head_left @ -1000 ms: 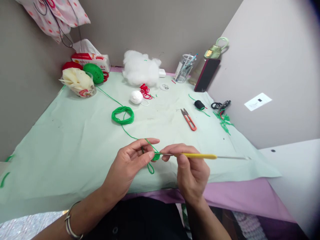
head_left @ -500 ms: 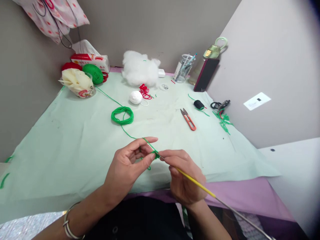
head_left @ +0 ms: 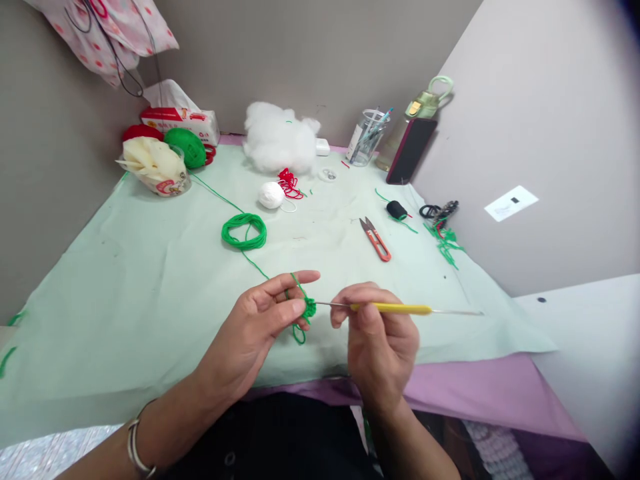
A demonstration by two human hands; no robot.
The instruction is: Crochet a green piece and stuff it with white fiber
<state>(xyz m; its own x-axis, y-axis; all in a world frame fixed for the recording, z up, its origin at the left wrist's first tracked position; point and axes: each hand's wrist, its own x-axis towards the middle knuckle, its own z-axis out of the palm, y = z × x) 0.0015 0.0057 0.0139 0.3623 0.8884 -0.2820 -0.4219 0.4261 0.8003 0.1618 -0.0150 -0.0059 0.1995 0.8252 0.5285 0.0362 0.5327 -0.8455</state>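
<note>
L hand (head_left: 255, 321) half-open, pinching green crochet pc (head_left: 311, 308); R hand (head_left: 383, 341) curled, holding yellow hook (head_left: 407, 309) near-level, so shaft meeting pc from 3 o'clock; green coil (head_left: 230, 233) lying at 11.

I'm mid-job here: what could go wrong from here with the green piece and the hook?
The green piece is small and pinched in the left hand, so a sharp pull from the yellow-handled hook in the right hand might tug it free. The green yarn coil lies loose on the cloth; its strands could snag or tangle if drawn quickly.
</note>
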